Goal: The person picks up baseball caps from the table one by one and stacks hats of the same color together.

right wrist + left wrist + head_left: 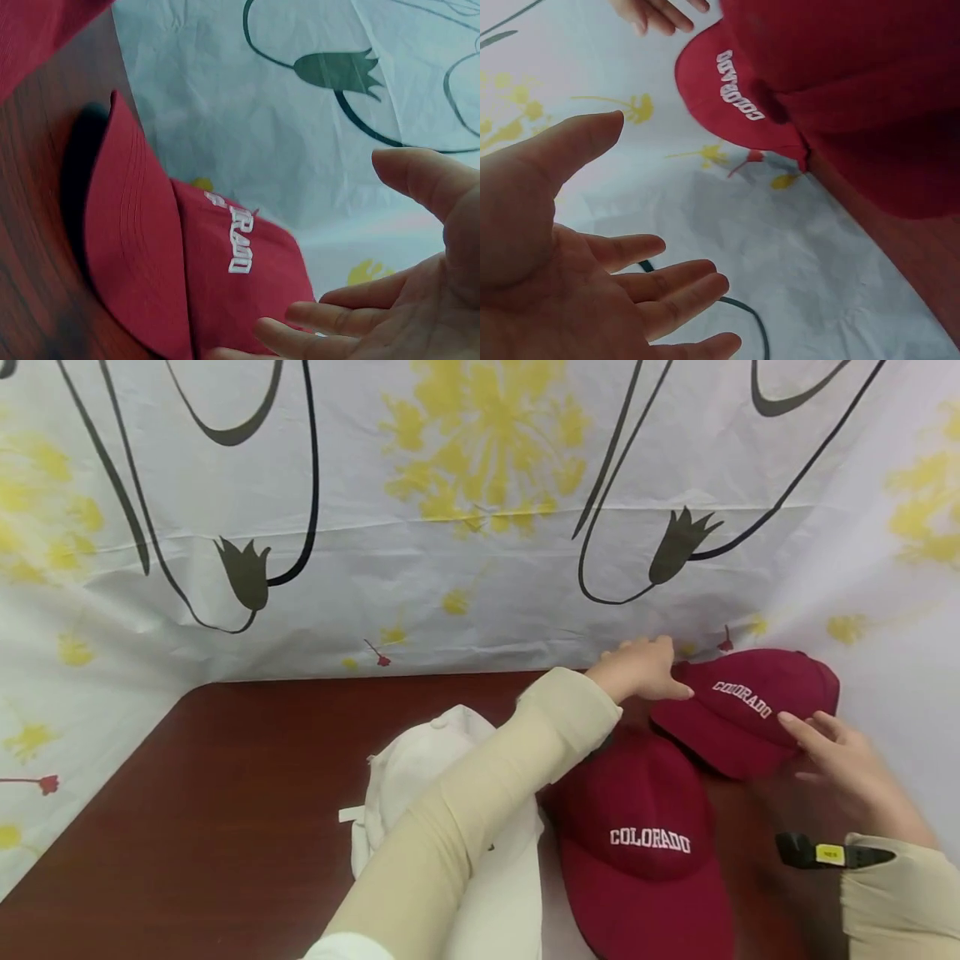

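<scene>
A dark red baseball cap [757,727] lettered COLORADO lies in the back right corner of the table. At its left side is my left hand [637,670], thumb and fingers spread and nothing in its grasp, as the left wrist view also shows. My right hand [847,752] is at the cap's right side, its fingers loosely extended and overlapping the crown in the right wrist view. Closer to me lies a second red COLORADO cap [645,814]. Left of that, a white cap [420,768] is partly hidden under my left forearm.
The brown wooden table [225,810] stretches away to the left. A white flowered sheet [480,593] hangs behind it and along both sides, close beside the far cap. A black strap with a yellow label [828,854] sits at my right wrist.
</scene>
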A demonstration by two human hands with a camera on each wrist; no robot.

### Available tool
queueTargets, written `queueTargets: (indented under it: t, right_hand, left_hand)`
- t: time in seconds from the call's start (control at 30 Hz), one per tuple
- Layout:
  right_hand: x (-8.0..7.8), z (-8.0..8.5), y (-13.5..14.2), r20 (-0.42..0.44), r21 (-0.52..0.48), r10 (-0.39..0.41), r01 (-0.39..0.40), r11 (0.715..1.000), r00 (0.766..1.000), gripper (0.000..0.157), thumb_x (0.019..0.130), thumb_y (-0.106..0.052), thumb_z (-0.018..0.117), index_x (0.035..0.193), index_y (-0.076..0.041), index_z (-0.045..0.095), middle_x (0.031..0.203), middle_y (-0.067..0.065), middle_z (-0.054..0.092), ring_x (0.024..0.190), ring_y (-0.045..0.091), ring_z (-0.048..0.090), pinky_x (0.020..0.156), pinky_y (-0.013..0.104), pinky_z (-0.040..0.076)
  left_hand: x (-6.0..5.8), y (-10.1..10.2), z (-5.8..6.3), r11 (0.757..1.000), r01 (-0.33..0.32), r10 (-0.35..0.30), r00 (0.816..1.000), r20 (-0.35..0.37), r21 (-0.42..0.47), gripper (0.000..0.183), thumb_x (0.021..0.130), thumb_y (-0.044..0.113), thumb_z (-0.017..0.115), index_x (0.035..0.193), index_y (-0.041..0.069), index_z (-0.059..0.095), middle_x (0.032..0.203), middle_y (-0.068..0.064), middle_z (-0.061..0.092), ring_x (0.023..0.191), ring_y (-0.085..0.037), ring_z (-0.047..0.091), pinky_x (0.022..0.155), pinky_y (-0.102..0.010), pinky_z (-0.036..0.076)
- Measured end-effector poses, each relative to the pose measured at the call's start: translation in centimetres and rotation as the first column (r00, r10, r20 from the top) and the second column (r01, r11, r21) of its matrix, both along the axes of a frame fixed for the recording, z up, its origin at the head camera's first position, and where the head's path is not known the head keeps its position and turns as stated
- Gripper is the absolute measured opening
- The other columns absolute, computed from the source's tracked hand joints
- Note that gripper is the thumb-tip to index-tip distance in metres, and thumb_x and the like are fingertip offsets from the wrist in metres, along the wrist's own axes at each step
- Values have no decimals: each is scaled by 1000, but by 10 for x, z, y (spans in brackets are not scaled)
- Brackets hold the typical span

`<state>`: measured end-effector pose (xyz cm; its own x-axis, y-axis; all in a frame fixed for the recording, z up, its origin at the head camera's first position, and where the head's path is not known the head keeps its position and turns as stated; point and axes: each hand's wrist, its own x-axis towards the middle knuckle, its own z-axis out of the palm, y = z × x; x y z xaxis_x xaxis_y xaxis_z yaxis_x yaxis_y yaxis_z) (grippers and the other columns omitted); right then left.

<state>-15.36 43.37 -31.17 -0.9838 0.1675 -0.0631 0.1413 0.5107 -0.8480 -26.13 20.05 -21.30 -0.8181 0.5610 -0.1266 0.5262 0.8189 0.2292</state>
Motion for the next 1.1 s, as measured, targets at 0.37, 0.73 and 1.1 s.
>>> queueTargets:
  t: [0.37, 0.73, 1.1]
  right_hand:
    - [5, -12, -14, 48, -91, 1, 3, 996, 999, 73, 98, -39, 36, 137, 15, 5, 123, 21, 32, 88, 1, 49, 70, 39, 52]
    - [10, -9, -33, 132, -198, -23, 50, 979, 991, 88, 96, -44, 35, 133, 7, -27, 140, 32, -24, 128, 49, -10, 73, 43, 50]
    - [15, -3, -53, 131, -224, -19, 49, 973, 991, 87, 97, -42, 36, 134, 5, -27, 142, 30, -22, 130, 47, -7, 71, 31, 52]
  left_hand:
    - [-28, -16, -5, 975, 222, -223, 971, 85, 12, 47, 87, 38, 58, 119, 4, 50, 111, 0, 53, 99, -9, 48, 80, -16, 36]
    - [-131, 13, -67, 935, 300, -258, 941, 218, -189, 85, 78, 61, 57, 142, 11, 30, 140, 2, 36, 126, -10, 32, 98, -20, 27]
    - [-63, -56, -23, 943, 323, -272, 883, 383, -76, 72, 92, 43, 45, 146, 4, 17, 150, -4, 19, 135, -9, 15, 99, -12, 17]
